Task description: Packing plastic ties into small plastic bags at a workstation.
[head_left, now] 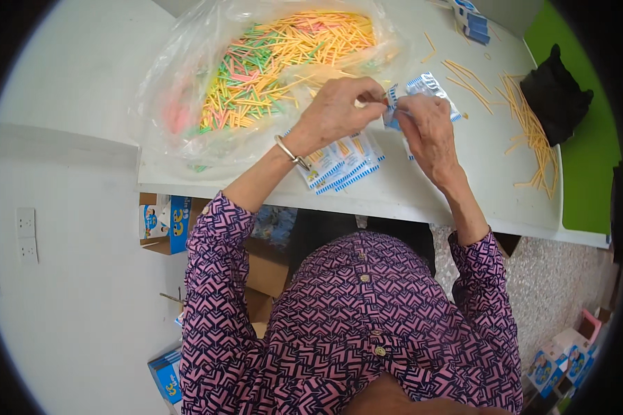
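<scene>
Over the table's front part, my left hand [339, 109] and my right hand [428, 130] meet at a small blue-and-white packet [392, 114]. Thumb and fingers of both hands are pinched on the packet, which they partly cover. Just behind my right hand lies a silvery packet with blue print [422, 84]. Below my left wrist, several flat blue-striped packets [346, 166] overlap near the table edge. Behind my left hand spreads a large clear plastic bag [176, 83], holding a heap of thin yellow, pink and green sticks [277, 66].
Loose pale sticks [529, 131] lie on the white table [491, 187] at the right, beside a crumpled black bag [555, 95]. Further back stands a blue packet bundle [472, 24]. Under the table are cardboard boxes [268, 271]. Printed boxes [561, 360] stand on the floor at right.
</scene>
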`<action>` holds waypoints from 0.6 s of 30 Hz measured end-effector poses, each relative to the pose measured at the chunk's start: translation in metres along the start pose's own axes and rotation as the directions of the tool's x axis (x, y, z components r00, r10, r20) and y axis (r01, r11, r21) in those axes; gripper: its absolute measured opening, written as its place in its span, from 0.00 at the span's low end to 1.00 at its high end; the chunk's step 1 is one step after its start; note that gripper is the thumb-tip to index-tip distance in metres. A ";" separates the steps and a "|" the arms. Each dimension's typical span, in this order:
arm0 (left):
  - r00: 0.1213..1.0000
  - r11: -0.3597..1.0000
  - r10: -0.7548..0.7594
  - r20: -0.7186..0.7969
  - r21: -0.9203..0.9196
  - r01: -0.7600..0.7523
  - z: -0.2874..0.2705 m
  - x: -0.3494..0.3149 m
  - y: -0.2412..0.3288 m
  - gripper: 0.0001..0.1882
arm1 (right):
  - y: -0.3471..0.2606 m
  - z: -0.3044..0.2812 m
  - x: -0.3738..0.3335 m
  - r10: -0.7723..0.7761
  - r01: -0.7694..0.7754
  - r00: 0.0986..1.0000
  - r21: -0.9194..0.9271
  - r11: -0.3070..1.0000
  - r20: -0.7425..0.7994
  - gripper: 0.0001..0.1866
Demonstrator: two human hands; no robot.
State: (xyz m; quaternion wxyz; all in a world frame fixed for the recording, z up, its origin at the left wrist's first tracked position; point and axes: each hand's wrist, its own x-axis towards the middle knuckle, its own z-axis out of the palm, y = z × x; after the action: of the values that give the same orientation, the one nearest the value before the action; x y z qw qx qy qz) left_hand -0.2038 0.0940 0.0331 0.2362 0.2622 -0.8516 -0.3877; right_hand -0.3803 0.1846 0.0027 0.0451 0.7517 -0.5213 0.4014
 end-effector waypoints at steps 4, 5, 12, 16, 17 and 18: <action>0.969 0.955 -0.245 0.012 -0.170 0.244 -0.013 -0.010 0.013 0.15 | -0.004 0.011 0.008 0.125 -0.127 0.992 0.183 0.975 0.024 0.13; 0.965 0.960 -0.264 -0.010 -0.104 0.261 -0.013 -0.010 0.011 0.15 | -0.005 0.013 0.009 0.196 -0.202 0.979 0.237 0.950 0.047 0.14; 0.981 0.990 -0.110 -0.163 0.069 0.122 -0.007 -0.020 -0.005 0.11 | -0.019 0.022 0.020 0.457 -0.413 0.885 0.595 0.690 0.084 0.13; 0.957 0.985 0.075 -0.281 0.168 -0.028 -0.004 -0.024 -0.004 0.08 | -0.011 0.020 0.023 0.391 -0.472 0.881 0.525 0.708 0.265 0.07; 0.956 0.985 0.073 -0.283 0.172 -0.024 -0.005 -0.025 -0.004 0.08 | -0.013 0.020 0.024 0.403 -0.492 0.870 0.534 0.688 0.283 0.07; 0.959 0.980 0.073 -0.275 0.196 -0.019 -0.008 -0.026 -0.005 0.08 | -0.014 0.022 0.025 0.399 -0.489 0.872 0.538 0.686 0.284 0.07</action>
State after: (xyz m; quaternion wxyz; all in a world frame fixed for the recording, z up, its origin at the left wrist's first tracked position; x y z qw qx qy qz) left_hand -0.1781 0.1025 0.0287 0.3371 0.3160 -0.8486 -0.2575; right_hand -0.3534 0.1615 0.0090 -0.3289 0.6047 -0.5371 0.4875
